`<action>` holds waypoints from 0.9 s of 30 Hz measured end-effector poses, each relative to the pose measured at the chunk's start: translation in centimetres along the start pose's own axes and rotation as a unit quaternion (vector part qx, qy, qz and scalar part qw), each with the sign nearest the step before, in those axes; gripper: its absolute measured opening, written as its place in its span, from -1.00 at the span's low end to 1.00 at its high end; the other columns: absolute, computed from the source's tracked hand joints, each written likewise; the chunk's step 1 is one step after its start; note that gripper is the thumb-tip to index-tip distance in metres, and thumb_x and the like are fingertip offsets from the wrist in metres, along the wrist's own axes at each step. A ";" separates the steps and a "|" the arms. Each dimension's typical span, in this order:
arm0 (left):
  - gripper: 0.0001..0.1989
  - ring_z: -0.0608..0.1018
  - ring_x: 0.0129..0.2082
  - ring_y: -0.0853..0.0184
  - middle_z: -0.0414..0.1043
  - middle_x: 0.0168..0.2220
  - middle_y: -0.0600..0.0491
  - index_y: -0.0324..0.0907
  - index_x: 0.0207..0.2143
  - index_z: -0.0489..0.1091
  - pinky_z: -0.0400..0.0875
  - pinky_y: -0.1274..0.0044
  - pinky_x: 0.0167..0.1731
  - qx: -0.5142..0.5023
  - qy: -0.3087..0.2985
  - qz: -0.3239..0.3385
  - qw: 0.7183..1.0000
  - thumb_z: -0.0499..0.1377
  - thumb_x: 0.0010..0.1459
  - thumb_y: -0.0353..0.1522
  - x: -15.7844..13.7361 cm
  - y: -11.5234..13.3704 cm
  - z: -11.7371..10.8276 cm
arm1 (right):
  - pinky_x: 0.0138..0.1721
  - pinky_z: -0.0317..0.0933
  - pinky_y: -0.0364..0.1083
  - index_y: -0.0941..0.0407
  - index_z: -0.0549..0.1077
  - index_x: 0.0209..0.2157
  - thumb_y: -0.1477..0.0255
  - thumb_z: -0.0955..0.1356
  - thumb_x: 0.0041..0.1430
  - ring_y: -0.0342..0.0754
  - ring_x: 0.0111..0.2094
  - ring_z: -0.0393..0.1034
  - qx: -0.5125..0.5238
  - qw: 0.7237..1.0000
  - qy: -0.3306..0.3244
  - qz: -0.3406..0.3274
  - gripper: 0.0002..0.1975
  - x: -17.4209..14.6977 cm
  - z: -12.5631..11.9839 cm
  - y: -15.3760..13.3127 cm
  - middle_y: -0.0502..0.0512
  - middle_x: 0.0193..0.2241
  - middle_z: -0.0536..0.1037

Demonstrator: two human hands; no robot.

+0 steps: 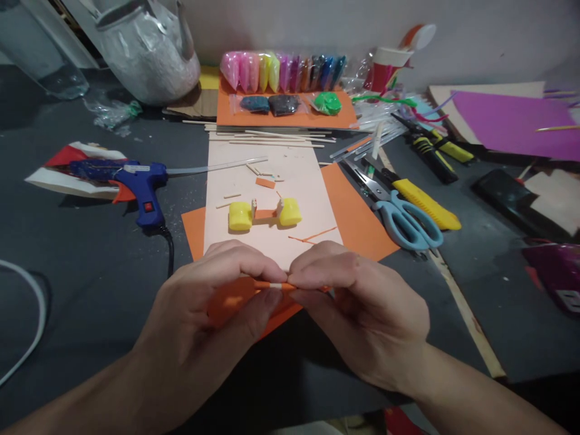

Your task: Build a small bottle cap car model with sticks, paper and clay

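Note:
Both my hands are close together above the front edge of the pale sheet. My left hand [208, 308] and my right hand [367, 302] pinch a narrow orange paper strip [275, 286] between thumbs and fingertips. A short pale patch shows on the strip, and the fingers hide much of the rest. Just beyond them lies a small piece with two yellow clay blocks [290, 212] joined by an orange paper bar [266, 214]. Thin orange slivers [312, 237] and a small orange rectangle [265, 182] rest on the pale sheet [222, 175].
A blue glue gun [147, 193] lies at left. Right of the sheet are blue-handled scissors [408, 223], a yellow cutter [426, 202] and pliers [430, 151]. Wooden sticks [276, 140], bagged clay [285, 71] and a metal kettle [147, 54] stand farther back.

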State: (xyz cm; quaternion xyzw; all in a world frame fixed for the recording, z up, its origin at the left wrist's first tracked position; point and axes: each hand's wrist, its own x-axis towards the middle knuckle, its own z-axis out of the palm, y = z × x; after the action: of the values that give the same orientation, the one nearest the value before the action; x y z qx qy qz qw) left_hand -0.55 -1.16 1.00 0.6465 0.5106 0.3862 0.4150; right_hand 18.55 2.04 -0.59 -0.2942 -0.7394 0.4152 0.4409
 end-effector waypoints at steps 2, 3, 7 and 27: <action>-0.85 0.60 -0.19 0.33 0.58 -0.22 0.14 -0.01 -0.21 0.49 0.51 0.54 -0.21 -0.025 -0.003 0.000 1.000 0.16 0.26 -0.42 0.0 0.1 -0.2 | -0.29 0.39 -0.07 -0.01 0.47 -0.18 0.67 0.37 0.23 -0.08 -0.31 0.50 -0.015 1.000 -0.013 -0.014 -0.73 0.1 -0.3 -0.2 0.05 -0.34 0.58; -0.83 0.60 -0.19 0.34 0.59 -0.21 0.14 0.00 -0.20 0.50 0.51 0.56 -0.21 -0.036 -0.006 -0.007 0.999 0.15 0.27 -0.43 0.0 0.2 -0.4 | -0.28 0.40 -0.07 -0.01 0.47 -0.16 0.67 0.36 0.23 -0.08 -0.29 0.51 -0.019 0.999 -0.025 -0.022 -0.72 0.2 -0.4 -0.3 0.05 -0.33 0.59; -0.75 0.62 -0.16 0.36 0.62 -0.21 0.18 0.09 -0.19 0.55 0.52 0.61 -0.21 -0.116 -0.078 -0.086 0.986 0.10 0.32 -0.39 0.7 -0.4 -1.1 | -0.25 0.41 -0.07 0.02 0.48 -0.14 0.69 0.37 0.22 -0.08 -0.27 0.52 -0.019 0.998 -0.044 -0.045 -0.71 0.4 -0.8 -0.3 0.07 -0.31 0.62; -0.87 0.66 -0.26 0.25 0.64 -0.38 0.08 -0.06 -0.38 0.59 0.56 0.46 -0.21 -0.344 -0.134 -0.232 0.900 0.25 0.21 -0.30 1.3 -1.4 -0.5 | -0.34 0.37 -0.07 0.01 0.57 -0.14 0.61 0.40 0.22 -0.07 -0.35 0.49 0.011 0.998 -0.018 -0.061 -0.75 0.5 -0.5 0.5 0.08 -0.37 0.61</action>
State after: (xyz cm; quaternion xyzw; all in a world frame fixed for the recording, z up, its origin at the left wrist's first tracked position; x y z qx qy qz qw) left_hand -1.29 0.33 0.01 0.3725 0.4212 0.3402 0.7537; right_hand 18.80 2.89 -0.65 -0.2359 -0.7591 0.4008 0.4555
